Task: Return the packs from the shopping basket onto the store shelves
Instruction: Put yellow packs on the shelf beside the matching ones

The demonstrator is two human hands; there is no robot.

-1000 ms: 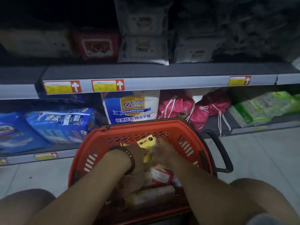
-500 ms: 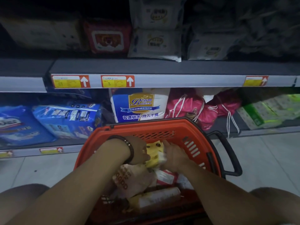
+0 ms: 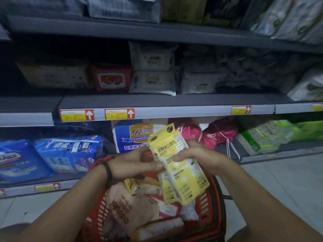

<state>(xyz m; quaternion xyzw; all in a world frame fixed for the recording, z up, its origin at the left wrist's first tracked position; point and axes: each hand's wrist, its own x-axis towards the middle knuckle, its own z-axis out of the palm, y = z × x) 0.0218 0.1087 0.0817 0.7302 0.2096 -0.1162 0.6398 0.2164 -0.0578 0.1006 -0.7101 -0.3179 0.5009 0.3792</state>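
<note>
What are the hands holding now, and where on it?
The yellow pack, above the basket: left hand pinches its left edge, right hand grips its right edge, both around mid-height.

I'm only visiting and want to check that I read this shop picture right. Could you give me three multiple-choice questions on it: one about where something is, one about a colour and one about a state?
1. Where is the yellow pack?
A. deep inside the basket
B. held up over the basket
C. under the basket

2. What colour is the basket?
A. red
B. green
C. white

3. How is the yellow pack held?
A. by one hand only
B. by both hands
C. by no hand

Answers:
1 B: it is lifted up over the basket's rim.
2 A: its rim and slotted walls are red.
3 B: the left hand and the right hand each grip a side of it.
</note>
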